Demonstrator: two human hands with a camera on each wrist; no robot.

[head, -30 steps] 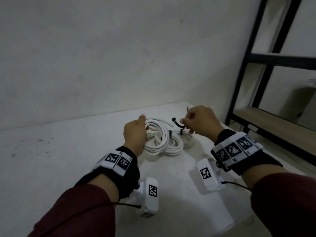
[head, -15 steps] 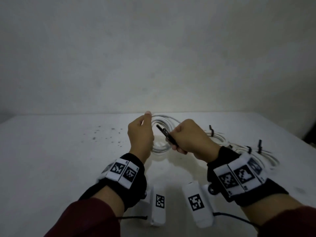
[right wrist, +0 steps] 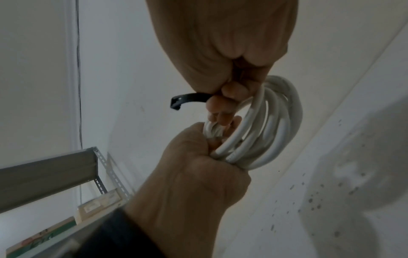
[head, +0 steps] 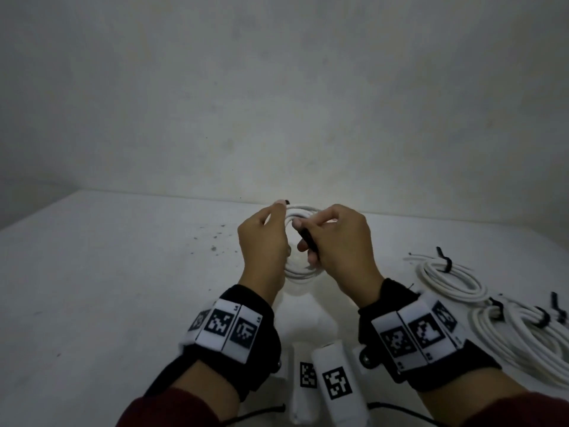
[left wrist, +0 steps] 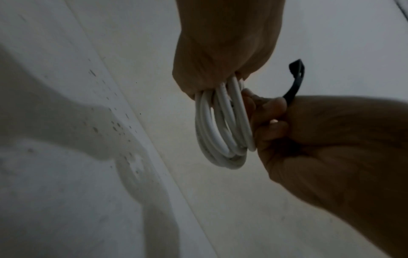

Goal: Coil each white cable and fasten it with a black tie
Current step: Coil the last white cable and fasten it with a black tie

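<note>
1. I have my left hand point(head: 264, 241) closed round one side of the white cable coil point(head: 300, 274), which is held up above the table point(head: 123, 288) between both hands. In the left wrist view this hand point(left wrist: 223, 45) comes down from the top edge, and the loops point(left wrist: 223, 125) hang out of its curled fingers; where exactly the fingertips sit is hidden behind the palm.
2. My right hand point(head: 341, 241) is curled round a black tie point(head: 309, 241) and pressed against the same coil. From the head camera only a short dark strip of the tie shows between the fingers.
3. In the right wrist view the free end of the tie point(right wrist: 189, 99) sticks out to the side of the right hand point(right wrist: 223, 43), bent in a curve. I cannot tell whether the tie already passes round the loops point(right wrist: 271, 129), because the fingers cover that stretch.
4. The left wrist view shows the tie point(left wrist: 294, 83) rising above the right hand point(left wrist: 331, 139), its tip bent over.
5. Much of the coil is hidden behind both hands in the head view; only its top and bottom arcs show.
6. To the right on the table lie other tied coils point(head: 455, 280), each with black ties; the nearest ones run off the frame's right edge, so I cannot count them.
7. The pictures are dim, and small dark specks point(head: 215, 238) mark the table left of the hands.
8. A metal shelf point(right wrist: 50, 172) appears in the right wrist view, partly cut off.
</note>
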